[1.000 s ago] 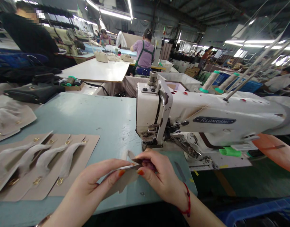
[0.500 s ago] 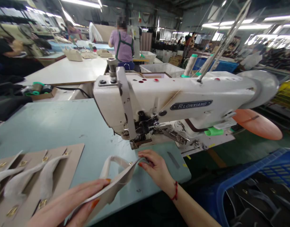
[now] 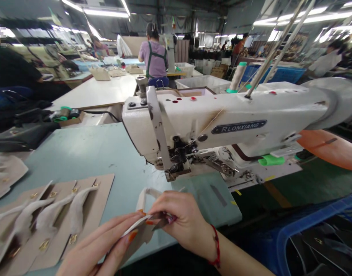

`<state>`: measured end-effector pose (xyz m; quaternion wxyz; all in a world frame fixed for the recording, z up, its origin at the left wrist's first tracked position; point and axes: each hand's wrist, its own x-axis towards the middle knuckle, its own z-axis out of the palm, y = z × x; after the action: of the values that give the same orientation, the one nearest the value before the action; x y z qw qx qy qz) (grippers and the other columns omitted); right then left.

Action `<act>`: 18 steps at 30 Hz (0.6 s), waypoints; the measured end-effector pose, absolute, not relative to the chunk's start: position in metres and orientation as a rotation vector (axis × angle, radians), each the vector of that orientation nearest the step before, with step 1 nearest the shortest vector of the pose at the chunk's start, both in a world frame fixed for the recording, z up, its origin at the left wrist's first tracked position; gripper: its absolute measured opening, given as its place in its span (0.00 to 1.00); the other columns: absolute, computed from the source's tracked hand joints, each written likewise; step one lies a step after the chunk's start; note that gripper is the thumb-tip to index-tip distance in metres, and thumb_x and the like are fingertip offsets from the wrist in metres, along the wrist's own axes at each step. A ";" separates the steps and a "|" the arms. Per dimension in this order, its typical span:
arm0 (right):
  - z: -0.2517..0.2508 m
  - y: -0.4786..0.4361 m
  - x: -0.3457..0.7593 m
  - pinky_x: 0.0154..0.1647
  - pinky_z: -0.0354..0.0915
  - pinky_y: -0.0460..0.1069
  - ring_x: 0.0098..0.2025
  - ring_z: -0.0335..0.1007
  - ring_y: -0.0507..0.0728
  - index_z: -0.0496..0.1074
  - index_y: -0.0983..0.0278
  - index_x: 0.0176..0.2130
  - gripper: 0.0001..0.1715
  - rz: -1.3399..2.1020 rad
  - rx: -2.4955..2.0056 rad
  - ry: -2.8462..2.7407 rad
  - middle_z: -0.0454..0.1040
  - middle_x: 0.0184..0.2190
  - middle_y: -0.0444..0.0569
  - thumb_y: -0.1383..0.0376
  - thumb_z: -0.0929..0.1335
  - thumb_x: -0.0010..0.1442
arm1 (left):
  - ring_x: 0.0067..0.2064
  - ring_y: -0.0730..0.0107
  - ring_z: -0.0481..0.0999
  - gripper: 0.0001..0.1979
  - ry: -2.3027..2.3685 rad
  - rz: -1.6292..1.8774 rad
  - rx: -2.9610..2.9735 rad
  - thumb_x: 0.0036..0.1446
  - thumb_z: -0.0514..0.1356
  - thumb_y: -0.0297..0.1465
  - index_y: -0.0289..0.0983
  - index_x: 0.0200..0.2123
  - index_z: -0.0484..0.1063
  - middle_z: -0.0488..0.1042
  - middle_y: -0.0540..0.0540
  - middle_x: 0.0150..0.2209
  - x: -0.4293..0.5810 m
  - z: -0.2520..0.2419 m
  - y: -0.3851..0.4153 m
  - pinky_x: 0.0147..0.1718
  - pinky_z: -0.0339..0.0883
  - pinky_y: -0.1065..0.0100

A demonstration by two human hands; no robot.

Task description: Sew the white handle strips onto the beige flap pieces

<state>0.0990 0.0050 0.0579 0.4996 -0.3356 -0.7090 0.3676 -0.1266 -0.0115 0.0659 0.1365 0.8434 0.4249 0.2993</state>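
My left hand is closed on a beige bag panel, thumb below and fingers above, holding it tilted over the front of the pale green table. A light strap loops up behind the panel. My right hand, with a red cord on its wrist, is closed around small thread snips. Their dark pointed blades are at the panel's edge, beside my left fingertips; most of the handle is hidden in my palm. Just beyond my hands stands a white sewing machine, its needle area near the panel.
Beige panels with straps and gold clasps lie overlapped on the left of the table. A blue basket holding dark pieces stands at lower right. Thread cones rise behind the machine. A person in purple is farther back.
My right hand has moved left along the panel toward my left hand, and the snips' blades now show at the edge. The view has turned slightly left.
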 end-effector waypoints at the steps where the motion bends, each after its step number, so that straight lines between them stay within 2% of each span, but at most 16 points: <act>1: 0.059 0.006 0.096 0.34 0.63 0.44 0.32 0.70 0.51 0.76 0.64 0.35 0.11 0.850 -0.838 -1.696 0.75 0.29 0.46 0.60 0.68 0.64 | 0.46 0.72 0.80 0.14 1.251 0.901 2.446 0.62 0.58 0.35 0.49 0.52 0.72 0.79 0.54 0.48 -0.123 0.067 -0.012 0.49 0.70 0.80; 5: 0.056 0.008 0.086 0.28 0.58 0.43 0.26 0.65 0.50 0.73 0.65 0.29 0.16 0.770 -0.949 -1.628 0.69 0.23 0.44 0.57 0.69 0.63 | 0.39 0.71 0.82 0.13 1.384 0.999 2.395 0.63 0.57 0.37 0.41 0.47 0.76 0.82 0.48 0.42 -0.111 0.069 -0.015 0.42 0.72 0.81; 9: 0.057 0.010 0.089 0.32 0.60 0.43 0.30 0.67 0.50 0.73 0.65 0.32 0.15 0.814 -0.979 -1.644 0.72 0.27 0.45 0.57 0.68 0.65 | 0.34 0.71 0.83 0.13 1.468 0.931 2.298 0.61 0.58 0.39 0.41 0.44 0.79 0.83 0.50 0.37 -0.108 0.067 -0.012 0.38 0.73 0.81; 13: 0.064 0.015 0.102 0.39 0.64 0.44 0.39 0.71 0.52 0.71 0.64 0.43 0.14 0.879 -1.089 -1.608 0.74 0.39 0.47 0.56 0.67 0.65 | 0.37 0.65 0.83 0.18 1.668 0.905 1.970 0.58 0.59 0.45 0.41 0.43 0.81 0.83 0.49 0.38 -0.109 0.065 -0.005 0.35 0.74 0.77; 18: 0.061 0.022 0.111 0.38 0.64 0.45 0.39 0.72 0.54 0.67 0.63 0.47 0.16 0.901 -1.184 -1.674 0.74 0.40 0.48 0.54 0.64 0.67 | 0.45 0.58 0.79 0.27 1.753 0.957 1.437 0.53 0.60 0.51 0.39 0.47 0.79 0.82 0.45 0.44 -0.113 0.059 0.006 0.40 0.73 0.69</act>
<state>0.1109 0.0217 0.0606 0.4358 -0.4758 -0.6727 0.3621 -0.1132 0.0060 0.0585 0.3342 0.5506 0.6714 0.3665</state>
